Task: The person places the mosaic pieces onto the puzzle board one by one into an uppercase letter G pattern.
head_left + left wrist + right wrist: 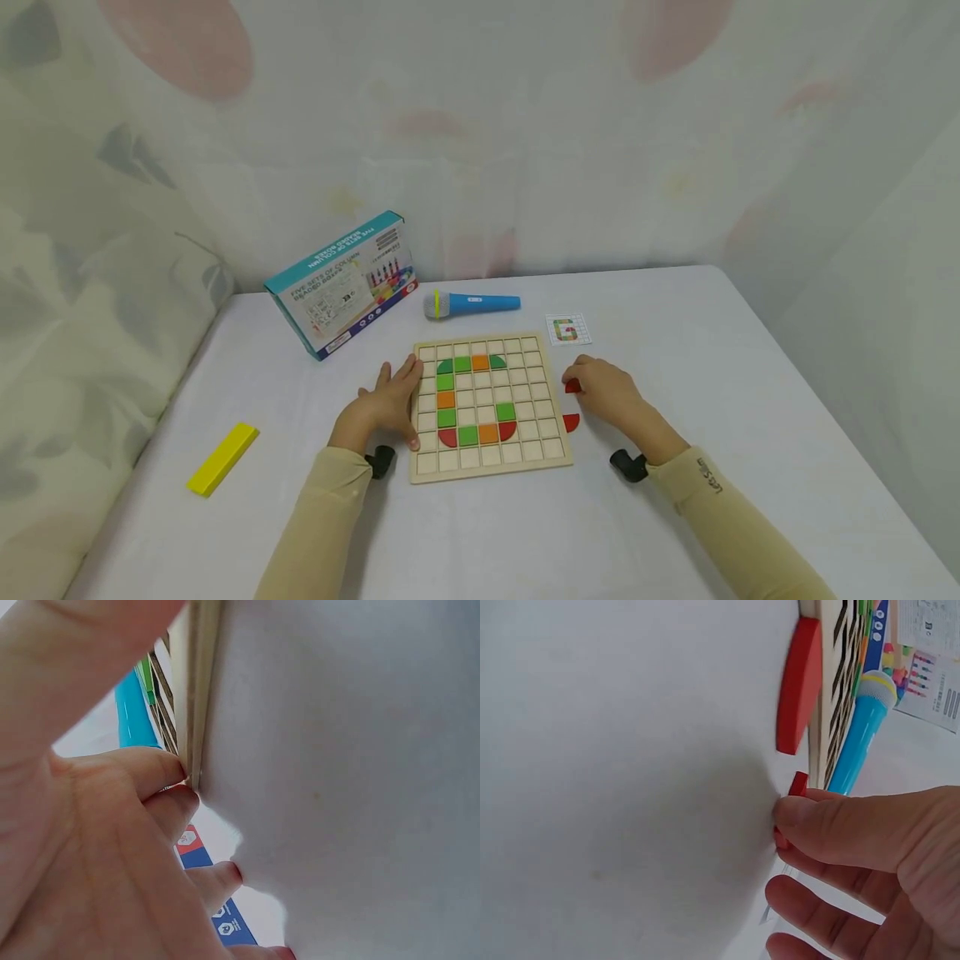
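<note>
A wooden grid board (480, 475) lies on the table, with green, orange and red tiles in several of its squares. My left hand (384, 410) rests at the board's left edge, fingers spread, its thumb and fingertips touching the wood. Right of the board, my right hand (609, 392) pinches a red quarter-round tile (798, 784) between thumb and fingers, just above or at the tabletop; which is hard to tell. Another red quarter-round tile (572, 422) lies beside the board's right edge, nearer to me. A small pattern card (568, 330) lies beyond the right hand.
A blue toy microphone (480, 303) lies behind the board. At the back left, a box (345, 287) with a teal edge stands at a slant. A yellow bar (222, 459) is on the left of the white table (750, 375).
</note>
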Motion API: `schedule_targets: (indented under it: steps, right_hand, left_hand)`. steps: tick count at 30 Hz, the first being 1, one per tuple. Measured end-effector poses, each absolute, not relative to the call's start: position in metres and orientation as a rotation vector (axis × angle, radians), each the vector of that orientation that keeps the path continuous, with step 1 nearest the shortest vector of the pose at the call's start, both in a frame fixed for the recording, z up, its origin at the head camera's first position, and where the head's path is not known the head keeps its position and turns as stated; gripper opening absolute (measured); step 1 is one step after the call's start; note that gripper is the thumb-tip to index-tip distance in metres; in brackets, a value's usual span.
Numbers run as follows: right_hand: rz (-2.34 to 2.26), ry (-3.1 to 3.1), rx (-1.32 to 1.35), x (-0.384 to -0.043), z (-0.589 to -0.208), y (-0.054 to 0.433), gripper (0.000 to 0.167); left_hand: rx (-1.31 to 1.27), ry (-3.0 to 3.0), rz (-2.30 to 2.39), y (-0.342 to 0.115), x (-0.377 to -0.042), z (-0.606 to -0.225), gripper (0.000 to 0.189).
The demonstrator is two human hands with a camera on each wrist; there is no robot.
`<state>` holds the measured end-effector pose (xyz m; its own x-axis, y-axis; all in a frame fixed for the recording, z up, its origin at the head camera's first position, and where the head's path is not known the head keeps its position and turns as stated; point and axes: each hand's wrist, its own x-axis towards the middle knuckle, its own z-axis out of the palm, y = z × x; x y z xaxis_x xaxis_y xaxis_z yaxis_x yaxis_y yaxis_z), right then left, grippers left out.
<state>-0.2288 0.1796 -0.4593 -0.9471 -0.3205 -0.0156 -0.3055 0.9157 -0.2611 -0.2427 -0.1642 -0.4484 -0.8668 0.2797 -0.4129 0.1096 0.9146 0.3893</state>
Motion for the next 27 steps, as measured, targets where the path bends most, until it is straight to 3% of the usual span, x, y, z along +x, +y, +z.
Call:
schedule_targets:
  steps: [12, 20, 27]
  right_hand:
    - [-0.387, 3.037, -0.434, -0.2249, -0.4611, 0.1761, 0.019]
    - [-0.404, 3.027, -0.367, -0.2213, -0.4575, 0.1736, 0.027]
    - [-0.368, 2.996, -0.377, -0.2231, -0.4550, 0.1711, 0.020]
  left_hand:
    - [0.288, 2.600, 0.482, -0.1652, -0.2441, -0.4514, 0.134]
    - [0.297, 2.602, 0.491, -0.1660, -0.2448, -0.4528, 0.135]
    - [0.287, 2.601, 0.500, -0.1658, -0.2442, -0.4514, 0.134]
